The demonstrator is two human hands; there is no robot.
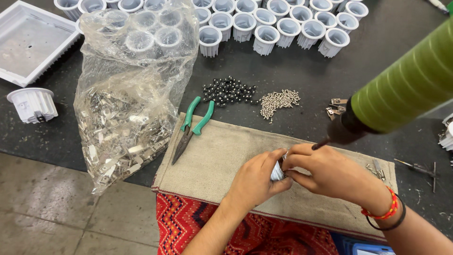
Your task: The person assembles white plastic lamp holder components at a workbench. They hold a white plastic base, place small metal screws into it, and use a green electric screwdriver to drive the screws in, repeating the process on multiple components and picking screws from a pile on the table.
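My left hand (pixel 256 178) and my right hand (pixel 325 172) meet over a beige cloth mat (pixel 222 151), both closed around a small white ribbed housing (pixel 277 173) that is mostly hidden by my fingers. A green powered screwdriver (pixel 401 89) hangs just above my right hand, its dark tip (pixel 322 143) close to my knuckles. My right wrist wears a red-orange band and a black one.
Green-handled pliers (pixel 191 127) lie at the mat's left edge. A clear bag of metal clips (pixel 127 94) stands at the left. Black beads (pixel 229 90), silver screws (pixel 279 101) and rows of white housings (pixel 283 23) lie beyond. A white square frame (pixel 28 42) sits far left.
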